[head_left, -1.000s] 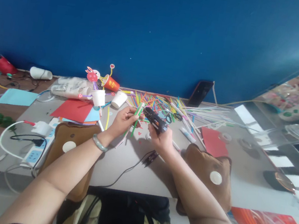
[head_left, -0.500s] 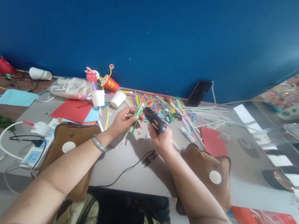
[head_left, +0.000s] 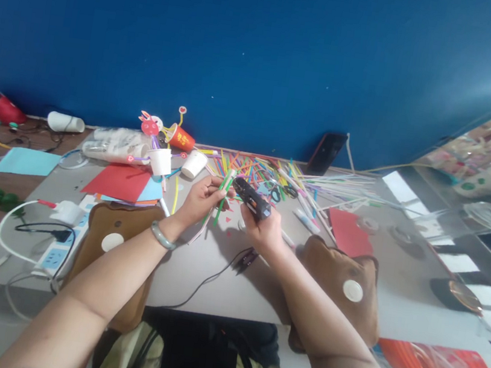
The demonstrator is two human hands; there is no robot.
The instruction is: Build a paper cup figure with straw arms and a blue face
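My left hand, with a bangle on its wrist, pinches a small bundle of green and white straws above the table. My right hand is wrapped around a black glue gun. Its nozzle points left and sits right by the upper part of the straws; whether they touch I cannot tell. A black cord runs over the table below my hands. Dark-handled snips lie under my right wrist. Small red paper scraps are scattered beneath the straws.
Colourful straws are heaped along the blue wall, with scissors among them. Paper cups and red card are at left. Brown pouches lie under both forearms. A power strip stands left; a phone leans on the wall.
My right hand and the glue gun have shifted very slightly left, closer to the straws. My left hand stays practically in place.
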